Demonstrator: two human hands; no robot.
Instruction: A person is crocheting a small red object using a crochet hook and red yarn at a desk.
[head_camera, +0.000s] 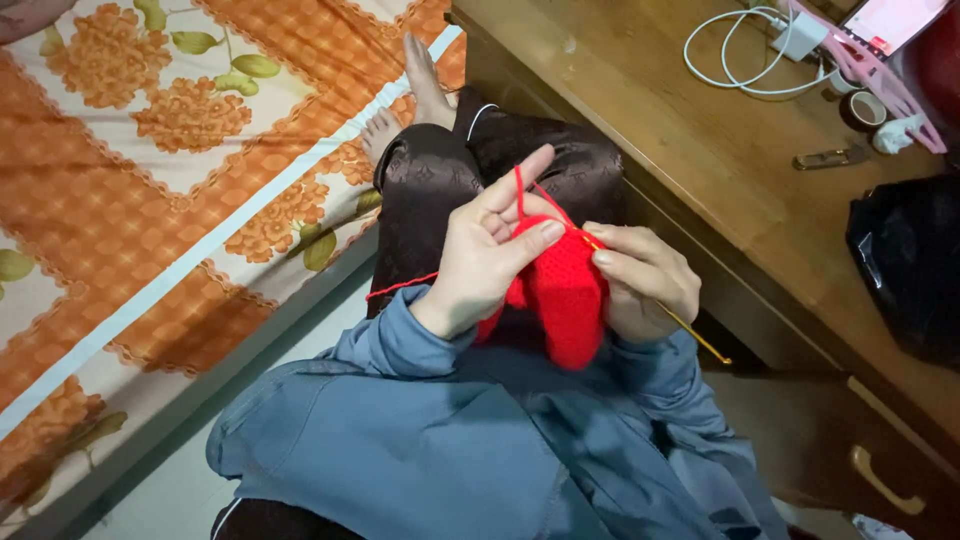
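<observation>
I see a soft, ribbed red crochet piece (560, 295) pinched in my left hand (485, 255), yarn over one finger. My right hand (645, 280) grips a thin golden hook (695, 338).

Person, seated. Top: slate-blue jacket (420, 450), soft cloth, loose folds, long sleeves; left sleeve (385, 340) bunched at the wrist, right sleeve (665, 375) likewise. Trousers (440, 190): dark brown satin, glossy, faint woven pattern, thin pale piping at the hem. Feet (425, 75) bare. Left hand (485, 255) and right hand (645, 280) bare, no rings or watch visible.
</observation>
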